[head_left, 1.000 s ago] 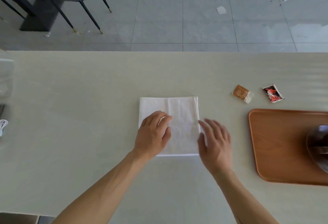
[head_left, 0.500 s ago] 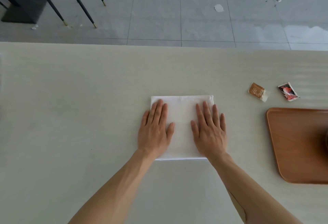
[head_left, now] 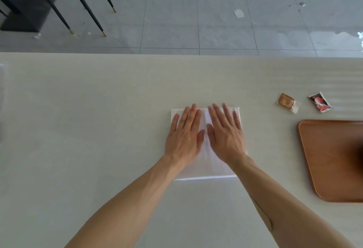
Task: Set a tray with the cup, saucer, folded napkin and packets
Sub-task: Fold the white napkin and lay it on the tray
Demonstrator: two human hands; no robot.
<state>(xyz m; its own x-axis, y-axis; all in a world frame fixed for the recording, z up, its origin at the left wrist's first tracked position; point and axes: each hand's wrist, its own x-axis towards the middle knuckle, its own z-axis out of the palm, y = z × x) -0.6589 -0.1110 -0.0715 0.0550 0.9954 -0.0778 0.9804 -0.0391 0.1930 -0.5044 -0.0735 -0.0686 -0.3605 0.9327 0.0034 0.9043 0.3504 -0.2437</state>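
Fingers (head_left: 188, 116) of both hands spread flat, gripping nothing: left hand (head_left: 184, 139) and right hand (head_left: 225, 137) press side by side on white napkin (head_left: 206, 169), mid-table (head_left: 78, 129). Two packets (head_left: 287, 105) far right, near tray (head_left: 330, 159); dark blur at tray's right edge.

no text can be read. the brown packet (head_left: 287, 105) near the table's (head_left: 98, 110) right edge has small pale marks, and the red packet (head_left: 320, 104) has a picture, both too small.
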